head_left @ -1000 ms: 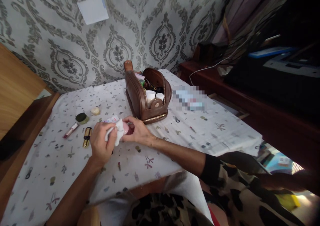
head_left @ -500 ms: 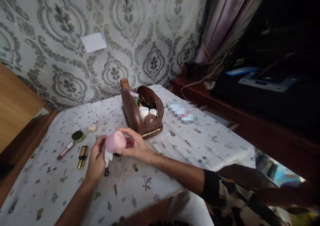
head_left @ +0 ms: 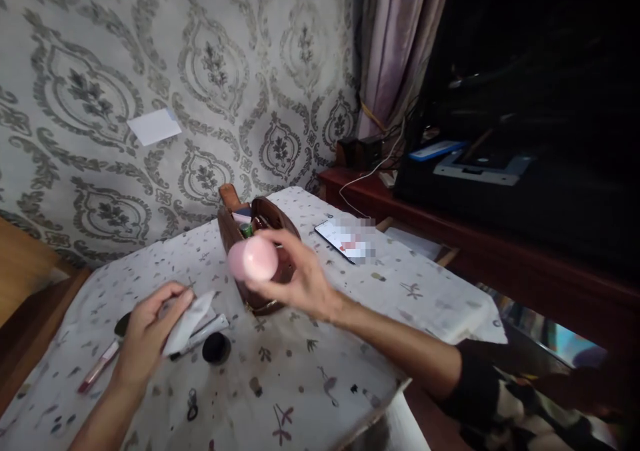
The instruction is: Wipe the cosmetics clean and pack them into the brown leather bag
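My right hand is closed around a pink cylindrical container, held in front of a brown toiletry bag. The bag stands unzipped, and a green-topped item shows inside it. My left hand pinches a white tissue above the cloth. Below the tissue lie a clear-and-white tube and a round black lid-like piece. A pink lip gloss tube rests left of my left hand. Behind that hand, a dark green jar is partly hidden.
A patterned white tablecloth covers the table. A lit phone lies right of the bag. Farther right stands a dark red cabinet with a large black screen and a white cable. A paper is on the wall.
The pink container has moved right and away from my left hand, toward the bag, in my right hand. My left hand has moved left with the tissue. The camera view has shifted.
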